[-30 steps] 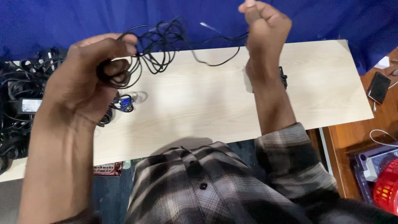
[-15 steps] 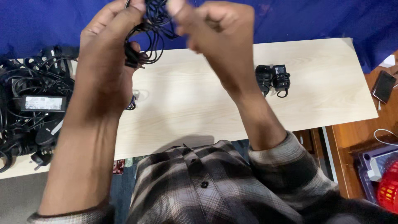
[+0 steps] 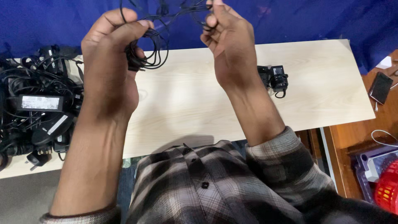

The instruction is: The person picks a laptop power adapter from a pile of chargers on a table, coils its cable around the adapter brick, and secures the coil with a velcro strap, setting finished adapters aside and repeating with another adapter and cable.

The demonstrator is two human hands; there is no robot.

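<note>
Item: black cable (image 3: 155,45), thin, partly coiled. Location: held in the air above the far edge of the surface (image 3: 199,108), at about 11 o'clock from the frame centre, in front of a blue cloth backdrop (image 3: 290,20).

Left hand (image 3: 110,66): raised, fingers curled; grip clenched around the bundled loops of the cable, which hang out at the hand's 3 o'clock side.

Right hand (image 3: 230,49): raised at 12 o'clock, fingertips pinching strands of the same cable near the top edge of the frame. The strands run between the two hands; their upper part is cut off by the frame.

Surface: pale wood-grain board, lying crosswise.

Other contents:
- Black power adapter (image 3: 273,78) with a short cord, lying on the surface just beside the right wrist, at 2 o'clock from centre.
- Pile of black adapters and cords (image 3: 37,112), tangled, at the 9 o'clock end of the surface.
- Dark phone (image 3: 380,88) on a brown wooden top at 3 o'clock.
- Red basket (image 3: 387,191), at 4 o'clock, partly out of frame.

Person wears a plaid shirt (image 3: 215,191), sleeves pushed back.
</note>
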